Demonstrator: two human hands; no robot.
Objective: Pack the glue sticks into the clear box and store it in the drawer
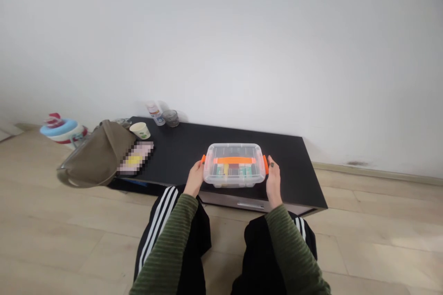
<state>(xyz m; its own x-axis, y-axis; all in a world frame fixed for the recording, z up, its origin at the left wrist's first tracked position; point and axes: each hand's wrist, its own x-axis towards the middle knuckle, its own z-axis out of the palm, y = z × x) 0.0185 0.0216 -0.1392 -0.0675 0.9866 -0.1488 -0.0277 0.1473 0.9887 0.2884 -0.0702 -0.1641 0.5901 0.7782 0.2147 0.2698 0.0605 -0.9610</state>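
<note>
A clear plastic storage box (pixel 235 176) with an orange handle and orange side latches is at the front of the black low cabinet. Its lid is on, and small packets show dimly through the plastic. My left hand (pixel 194 179) grips the box's left side by the latch, its fingertips partly hidden behind it. On the opposite side, my right hand (pixel 273 182) presses against the right latch, fingers fairly straight, a ring on one of them. I cannot tell whether the box rests on the cabinet or is slightly lifted.
The black cabinet top (pixel 277 150) stands against a white wall. On its left are a brown bag (pixel 100 156), a paper cup (pixel 140 130), a white bottle (pixel 155 114), a glass bowl (pixel 170 118) and a blurred-out flat item (pixel 136 159). A blue-lidded container (pixel 62 129) is farther left.
</note>
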